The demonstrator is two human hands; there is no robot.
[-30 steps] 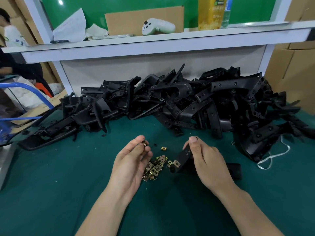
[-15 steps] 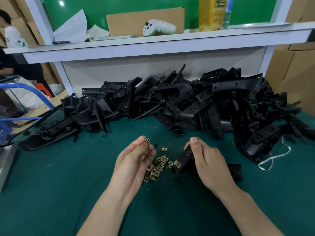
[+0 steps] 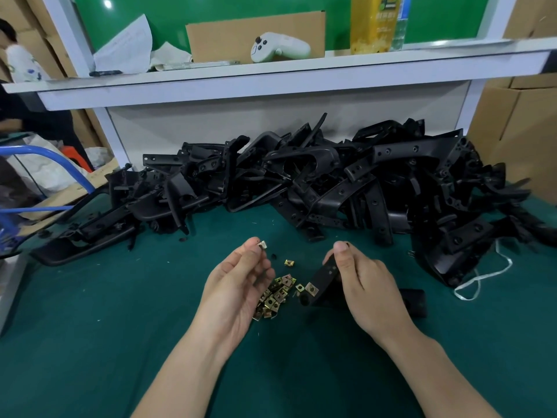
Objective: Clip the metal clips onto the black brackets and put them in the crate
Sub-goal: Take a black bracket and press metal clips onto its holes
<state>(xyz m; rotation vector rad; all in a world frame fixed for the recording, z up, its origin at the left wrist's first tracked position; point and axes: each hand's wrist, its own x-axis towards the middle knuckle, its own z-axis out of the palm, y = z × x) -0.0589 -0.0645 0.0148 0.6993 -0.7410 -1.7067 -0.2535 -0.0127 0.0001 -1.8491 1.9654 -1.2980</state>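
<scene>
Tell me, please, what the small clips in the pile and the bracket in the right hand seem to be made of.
The clips look like thin stamped metal with yellowish, brassy plating: they glint and have sharp folded edges. The bracket in the right hand looks like moulded black plastic, matte with dull highlights; painted metal cannot be ruled out.
</scene>
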